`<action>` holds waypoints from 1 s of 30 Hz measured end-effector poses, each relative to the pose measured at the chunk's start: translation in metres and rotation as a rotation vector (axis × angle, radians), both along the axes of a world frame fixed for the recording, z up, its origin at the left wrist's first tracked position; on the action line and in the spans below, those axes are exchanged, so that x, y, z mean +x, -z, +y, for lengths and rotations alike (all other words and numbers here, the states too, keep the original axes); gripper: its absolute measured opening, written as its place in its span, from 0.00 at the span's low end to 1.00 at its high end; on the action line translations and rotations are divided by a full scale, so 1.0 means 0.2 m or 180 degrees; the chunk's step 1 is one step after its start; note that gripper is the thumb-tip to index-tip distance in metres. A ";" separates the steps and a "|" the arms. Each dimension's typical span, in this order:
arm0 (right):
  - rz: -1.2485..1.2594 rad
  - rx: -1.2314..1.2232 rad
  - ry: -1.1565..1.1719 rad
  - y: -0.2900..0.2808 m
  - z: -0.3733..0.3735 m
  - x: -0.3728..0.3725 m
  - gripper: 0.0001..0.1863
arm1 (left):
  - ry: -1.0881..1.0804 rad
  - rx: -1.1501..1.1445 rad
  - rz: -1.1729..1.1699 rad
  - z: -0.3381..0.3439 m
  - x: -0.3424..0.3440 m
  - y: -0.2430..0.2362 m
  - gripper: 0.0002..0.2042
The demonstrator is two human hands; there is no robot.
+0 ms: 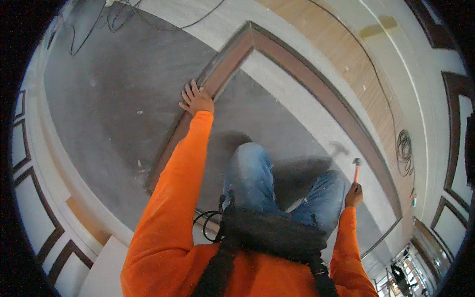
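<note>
A large brown wooden frame with dark edges lies around me on the floor, its mitred corner at the far middle. My left hand rests on the frame's left side piece, palm down with the fingers spread. At the right, my right hand is wrapped round the orange handle of a hammer. The hammer's dark metal head points up, held apart from the frame's right side piece, and its shadow falls on the pale strip of floor. My knees in blue jeans are inside the frame.
Grey sheeting covers much of the floor, with a wood-plank strip along the far right. A coiled black cable lies beyond the frame at the right; more loose cable lies at the far left. Panelled walls with brown mouldings stand on both sides.
</note>
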State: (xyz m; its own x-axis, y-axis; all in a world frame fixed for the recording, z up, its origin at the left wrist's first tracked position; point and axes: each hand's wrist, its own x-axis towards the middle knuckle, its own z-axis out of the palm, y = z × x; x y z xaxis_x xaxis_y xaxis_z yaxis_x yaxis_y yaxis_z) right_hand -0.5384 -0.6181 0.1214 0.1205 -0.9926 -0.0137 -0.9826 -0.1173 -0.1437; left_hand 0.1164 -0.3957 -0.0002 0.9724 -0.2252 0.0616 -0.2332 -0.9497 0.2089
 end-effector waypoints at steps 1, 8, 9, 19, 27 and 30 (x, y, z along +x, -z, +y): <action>-0.0116 0.0113 0.0209 0.02 0.01 -0.13 0.18 | 0.0179 -0.0033 -0.0280 0.03 0.02 -0.01 0.29; -0.0311 0.0507 0.0635 0.18 0.16 -0.20 0.20 | 0.2522 0.0928 0.0504 0.03 -0.08 -0.18 0.28; -0.0037 0.0679 0.0622 0.20 0.16 -0.19 0.21 | 0.2547 0.1109 0.0509 -0.01 -0.07 -0.21 0.27; -0.1029 0.1155 0.0604 0.36 0.24 -0.24 0.20 | 0.3394 0.3066 0.1047 -0.19 0.13 -0.20 0.14; -0.1403 0.1420 0.1002 0.49 0.26 -0.25 0.19 | 0.3291 0.3431 0.0794 -0.43 0.12 -0.20 0.13; -0.1430 0.1448 0.1122 0.44 0.26 -0.17 0.19 | 0.2995 0.3147 0.0625 -0.45 0.06 -0.29 0.13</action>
State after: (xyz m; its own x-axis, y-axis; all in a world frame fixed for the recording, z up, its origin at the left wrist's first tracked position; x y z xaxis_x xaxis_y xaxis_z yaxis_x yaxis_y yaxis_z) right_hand -0.5718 -0.5662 0.0338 -0.1141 -0.8814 -0.4584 -0.7857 0.3625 -0.5012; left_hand 0.1292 -0.4852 0.0573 0.4047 -0.6659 -0.6267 -0.9097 -0.2231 -0.3503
